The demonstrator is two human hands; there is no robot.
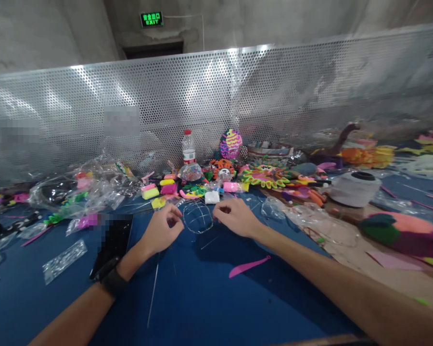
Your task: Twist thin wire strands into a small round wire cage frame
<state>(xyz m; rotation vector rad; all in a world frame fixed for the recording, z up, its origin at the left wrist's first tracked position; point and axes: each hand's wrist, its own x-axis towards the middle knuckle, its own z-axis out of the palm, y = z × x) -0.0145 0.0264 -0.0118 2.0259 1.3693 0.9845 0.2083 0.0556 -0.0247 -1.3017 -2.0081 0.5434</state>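
Note:
A round cage of thin bent wire [197, 217] stands on the blue work surface [187, 298] between my hands. My left hand [161, 229] pinches its left side with the fingertips. My right hand [236, 217] holds its right side the same way. A straight thin wire [153, 293] lies nearer to me, below my left hand, and a pink plastic modelling tool [248, 266] lies below my right hand. A black tablet or phone [112, 245] lies beside my left wrist, partly blurred out.
Behind the cage lie blocks of coloured clay, clear plastic bags [94, 190] and clay crafts. A plastic bottle [188, 148] stands at the back, and a white spool [354, 189] sits at right. A perforated metal panel [216, 96] closes off the far side.

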